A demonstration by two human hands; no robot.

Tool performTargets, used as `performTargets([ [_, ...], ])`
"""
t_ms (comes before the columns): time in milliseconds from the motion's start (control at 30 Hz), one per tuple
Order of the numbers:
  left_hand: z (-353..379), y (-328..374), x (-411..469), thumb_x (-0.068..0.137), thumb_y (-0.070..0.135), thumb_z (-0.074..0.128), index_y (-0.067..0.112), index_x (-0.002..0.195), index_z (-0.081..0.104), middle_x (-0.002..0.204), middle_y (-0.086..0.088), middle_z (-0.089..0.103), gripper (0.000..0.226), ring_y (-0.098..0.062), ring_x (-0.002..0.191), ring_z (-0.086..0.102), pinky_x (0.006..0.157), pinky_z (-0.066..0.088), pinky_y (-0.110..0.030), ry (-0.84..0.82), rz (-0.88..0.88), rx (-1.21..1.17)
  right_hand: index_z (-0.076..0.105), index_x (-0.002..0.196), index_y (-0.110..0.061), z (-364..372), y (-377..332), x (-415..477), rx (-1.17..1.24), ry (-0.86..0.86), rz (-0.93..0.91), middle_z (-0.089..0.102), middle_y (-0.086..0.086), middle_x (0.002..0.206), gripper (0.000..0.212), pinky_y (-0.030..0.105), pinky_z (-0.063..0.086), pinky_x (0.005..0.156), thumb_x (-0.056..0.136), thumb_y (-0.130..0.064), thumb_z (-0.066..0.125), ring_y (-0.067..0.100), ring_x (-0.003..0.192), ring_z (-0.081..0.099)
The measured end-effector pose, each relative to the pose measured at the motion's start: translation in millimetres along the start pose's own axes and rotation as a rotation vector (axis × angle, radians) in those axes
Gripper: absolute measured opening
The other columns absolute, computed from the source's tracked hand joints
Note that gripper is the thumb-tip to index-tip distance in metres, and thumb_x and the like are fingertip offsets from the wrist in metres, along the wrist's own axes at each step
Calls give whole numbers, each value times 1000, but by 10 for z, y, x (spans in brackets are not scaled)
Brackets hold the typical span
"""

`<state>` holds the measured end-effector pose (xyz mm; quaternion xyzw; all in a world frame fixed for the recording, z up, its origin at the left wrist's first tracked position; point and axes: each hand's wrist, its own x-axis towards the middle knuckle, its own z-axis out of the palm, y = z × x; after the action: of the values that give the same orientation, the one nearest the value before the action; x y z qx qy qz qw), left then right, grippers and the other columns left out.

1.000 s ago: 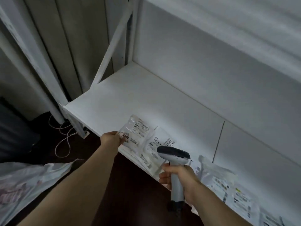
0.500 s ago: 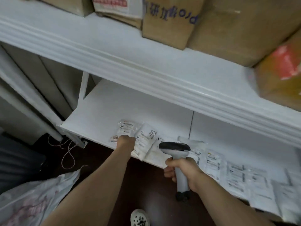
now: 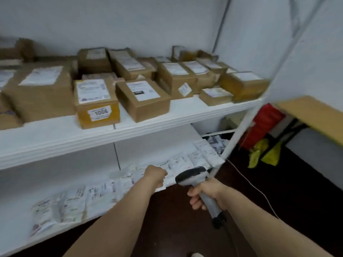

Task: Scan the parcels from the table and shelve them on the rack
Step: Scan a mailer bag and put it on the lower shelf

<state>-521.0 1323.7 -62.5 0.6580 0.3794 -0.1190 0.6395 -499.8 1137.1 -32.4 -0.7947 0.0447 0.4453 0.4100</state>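
Note:
My left hand [image 3: 155, 176] hovers over the front edge of the rack's lower shelf [image 3: 55, 231], fingers curled into a fist with nothing visible in it. Under and around it, several flat white plastic parcels [image 3: 96, 193] with printed labels lie in a row along that shelf. To the right, in front of the rack, my right hand [image 3: 206, 191] grips the handle of a grey barcode scanner [image 3: 191, 176], whose dark head points left toward the shelf. Several brown cardboard boxes [image 3: 143, 99] with labels fill the upper shelf [image 3: 55, 145].
A box marked 1006 [image 3: 97, 102] stands at the upper shelf's front. The rack's slanted white post [image 3: 241, 127] passes just right of the scanner. Beyond it are a wooden table [image 3: 315, 115], a red bag [image 3: 263, 123], a yellow bag [image 3: 263, 154] and a white cable [image 3: 259, 193] on dark floor.
The view has swung up and right from the shelf's left end to its right end. My left hand has left the white parcel on the lower shelf. The right hand still grips the scanner.

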Motion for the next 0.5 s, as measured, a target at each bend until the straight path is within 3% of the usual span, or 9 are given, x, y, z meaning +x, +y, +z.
performTargets([
  [167, 1230, 605, -372, 86, -8, 49, 11, 76, 37, 68, -8, 38, 25, -15, 49, 28, 49, 29, -24, -222, 96, 165, 60, 95, 3, -1185, 561, -501, 69, 167, 35, 69, 11, 61, 17, 22, 44, 41, 83, -5, 68, 20, 50, 67],
  [367, 3219, 1261, -650, 91, 1, 53, 7, 86, 50, 66, -8, 47, 9, -15, 55, 43, 51, 38, -23, -373, 248, 328, 58, 89, -7, -2767, 1434, -996, 233, 331, 21, 69, 7, 62, 8, 23, 46, 42, 86, -7, 65, 17, 51, 66],
  [500, 4748, 1516, -840, 92, 5, 56, 15, 76, 53, 72, -5, 53, 18, -14, 59, 48, 57, 42, -24, -494, 333, 423, 61, 88, -2, -3823, 2115, -1250, 441, 497, -10, 67, 9, 62, 5, 22, 44, 41, 86, -6, 64, 17, 49, 64],
])
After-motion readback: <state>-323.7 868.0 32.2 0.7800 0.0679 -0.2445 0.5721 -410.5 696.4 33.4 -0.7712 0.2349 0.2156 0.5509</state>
